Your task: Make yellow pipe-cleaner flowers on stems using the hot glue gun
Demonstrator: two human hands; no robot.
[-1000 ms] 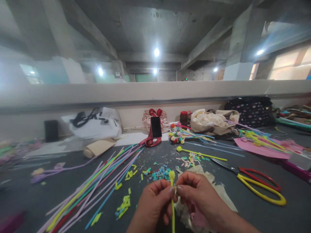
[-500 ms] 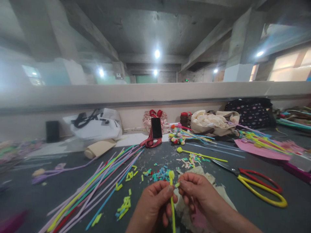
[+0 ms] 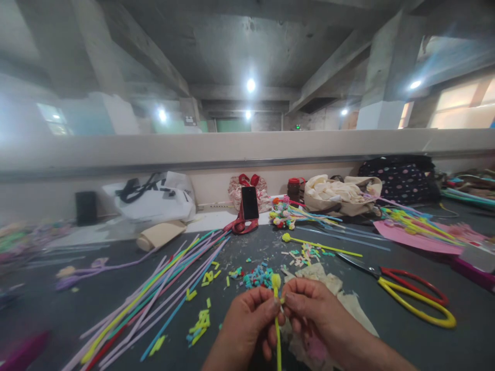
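Note:
My left hand [image 3: 253, 322] pinches a yellow pipe-cleaner-like stem [image 3: 278, 342] between thumb and fingers. The stem stands upright, and its rounded yellow head [image 3: 276, 281] rises above the fingertips. At the stem, just below this head, my right hand [image 3: 309, 306] meets the left thumb, its fingers closed on a small yellow piece [image 3: 282, 301] that is mostly hidden. Behind the hands lies a heap of short blue, teal and red cut pieces [image 3: 259, 276]. Yellow cut pieces [image 3: 200, 324] are scattered left of them. Beneath the right hand is a crumpled pale sheet [image 3: 356, 309].
Long coloured stems [image 3: 154, 299] spread across the left side. Scissors [image 3: 410, 296] with red and yellow handles lie to the right. A finished-looking yellow stem [image 3: 325, 246], a bundle with coloured heads [image 3: 284, 214], a phone [image 3: 249, 203] and bags [image 3: 150, 198] lie farther back.
My right hand has brought the small yellow piece leftward against the stem, and the fingertips of both hands now meet. The left hand keeps its grip on the stem.

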